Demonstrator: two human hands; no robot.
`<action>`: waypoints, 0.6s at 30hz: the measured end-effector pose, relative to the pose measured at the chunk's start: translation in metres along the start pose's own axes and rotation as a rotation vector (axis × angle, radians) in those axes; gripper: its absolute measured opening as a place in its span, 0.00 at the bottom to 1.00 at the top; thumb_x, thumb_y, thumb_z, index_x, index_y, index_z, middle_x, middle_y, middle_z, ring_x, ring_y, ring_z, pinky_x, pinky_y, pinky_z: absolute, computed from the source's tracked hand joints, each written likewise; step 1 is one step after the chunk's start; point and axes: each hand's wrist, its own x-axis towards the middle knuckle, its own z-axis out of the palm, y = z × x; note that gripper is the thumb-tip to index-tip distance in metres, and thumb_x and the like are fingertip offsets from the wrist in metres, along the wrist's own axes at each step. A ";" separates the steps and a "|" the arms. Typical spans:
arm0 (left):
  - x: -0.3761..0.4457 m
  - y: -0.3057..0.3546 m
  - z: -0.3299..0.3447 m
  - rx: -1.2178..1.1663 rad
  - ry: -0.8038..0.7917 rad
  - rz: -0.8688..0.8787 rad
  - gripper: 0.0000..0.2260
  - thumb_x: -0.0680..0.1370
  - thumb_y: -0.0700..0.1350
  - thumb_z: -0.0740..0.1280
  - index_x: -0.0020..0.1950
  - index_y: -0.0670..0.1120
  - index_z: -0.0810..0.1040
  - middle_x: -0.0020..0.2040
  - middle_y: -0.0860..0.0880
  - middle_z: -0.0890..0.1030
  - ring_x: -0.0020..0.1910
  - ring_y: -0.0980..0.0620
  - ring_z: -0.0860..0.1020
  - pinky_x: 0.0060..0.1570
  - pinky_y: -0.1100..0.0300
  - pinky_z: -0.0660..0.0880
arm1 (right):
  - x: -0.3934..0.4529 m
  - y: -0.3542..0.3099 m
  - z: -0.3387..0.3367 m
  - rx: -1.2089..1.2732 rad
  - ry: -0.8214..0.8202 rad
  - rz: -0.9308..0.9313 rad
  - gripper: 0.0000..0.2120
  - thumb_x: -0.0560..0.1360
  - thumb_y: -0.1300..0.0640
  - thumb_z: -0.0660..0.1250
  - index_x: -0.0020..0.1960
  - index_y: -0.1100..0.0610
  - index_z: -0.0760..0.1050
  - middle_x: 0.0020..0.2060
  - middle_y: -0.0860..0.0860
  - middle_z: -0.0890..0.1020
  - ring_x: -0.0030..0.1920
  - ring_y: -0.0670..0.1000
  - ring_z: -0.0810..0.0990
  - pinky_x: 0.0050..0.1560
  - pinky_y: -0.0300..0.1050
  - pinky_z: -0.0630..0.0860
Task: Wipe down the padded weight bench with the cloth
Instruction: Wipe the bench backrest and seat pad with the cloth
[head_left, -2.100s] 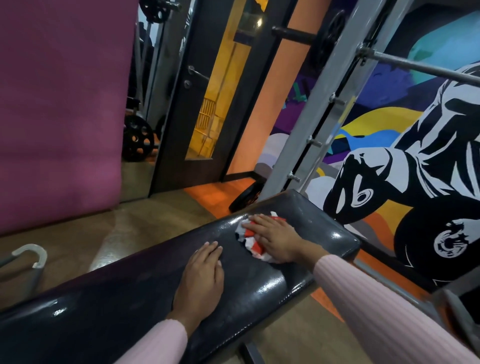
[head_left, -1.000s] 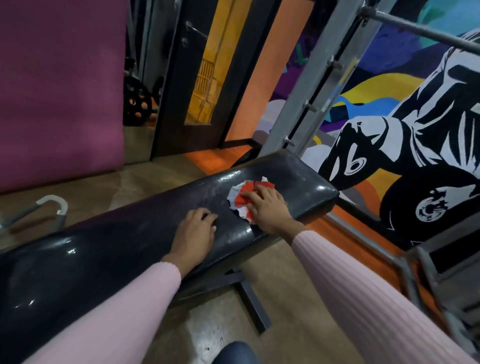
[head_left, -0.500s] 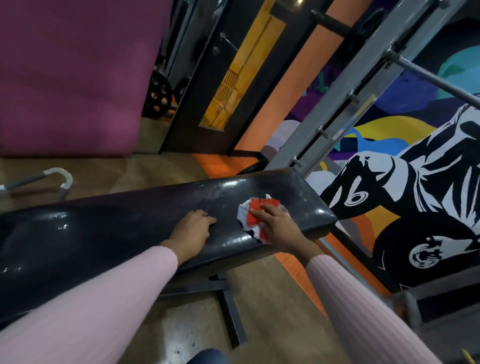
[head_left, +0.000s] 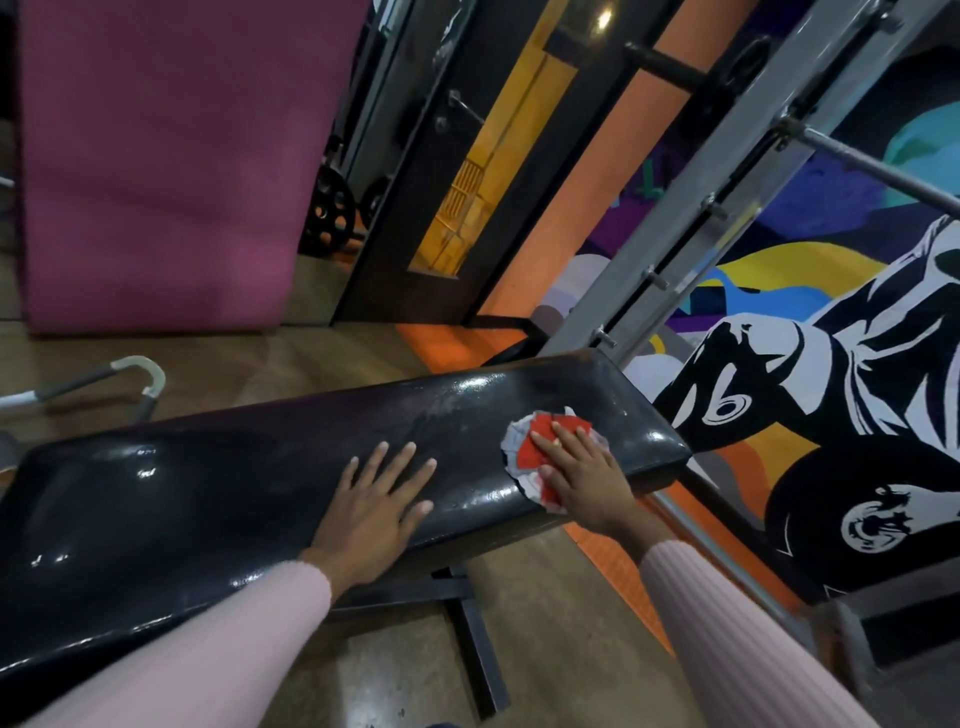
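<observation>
One padded bench lies across my view, black and glossy, running from lower left to its far end at right. One cloth, red and white and crumpled, sits on the pad near that far end, close to the near edge.

Two hands are on the pad. My right hand lies on top of the cloth, fingers straight and pressing it flat against the vinyl; nothing is pinched or gripped. My left hand rests palm down on the bare pad just left of the cloth, fingers spread and straight, holding nothing. The two hands are near each other but apart. Both forearms wear pink sleeves.

Surroundings: one grey steel rack upright rises at a slant behind the far end of the bench, carrying one horizontal bar. One painted mural covers the wall to the right. One large magenta mat stands upright at upper left. Beside it, two dark weight plates are visible, possibly more in the shadow. One curved grey handle lies on the floor beyond the bench. The dark bench legs stand on the floor between my arms.

My right hand covers the middle of the cloth.
</observation>
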 end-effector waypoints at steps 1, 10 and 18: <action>-0.003 -0.002 0.001 0.016 0.030 -0.001 0.30 0.77 0.64 0.32 0.76 0.59 0.52 0.77 0.53 0.53 0.76 0.46 0.51 0.71 0.46 0.49 | 0.005 0.009 -0.005 -0.020 -0.021 0.025 0.25 0.81 0.40 0.45 0.77 0.39 0.44 0.79 0.46 0.46 0.78 0.54 0.43 0.75 0.55 0.43; -0.015 -0.011 0.006 0.060 0.073 0.001 0.24 0.79 0.64 0.43 0.74 0.60 0.57 0.76 0.50 0.59 0.75 0.45 0.56 0.69 0.48 0.49 | 0.014 -0.026 0.005 0.012 0.011 0.051 0.24 0.81 0.43 0.47 0.76 0.37 0.45 0.79 0.47 0.48 0.78 0.56 0.44 0.75 0.61 0.44; -0.014 -0.013 0.011 0.045 0.101 0.018 0.24 0.79 0.65 0.40 0.75 0.63 0.49 0.77 0.53 0.48 0.76 0.48 0.45 0.71 0.50 0.41 | 0.024 0.020 -0.013 -0.013 -0.030 0.154 0.26 0.80 0.39 0.42 0.77 0.40 0.48 0.78 0.46 0.51 0.78 0.56 0.48 0.75 0.65 0.45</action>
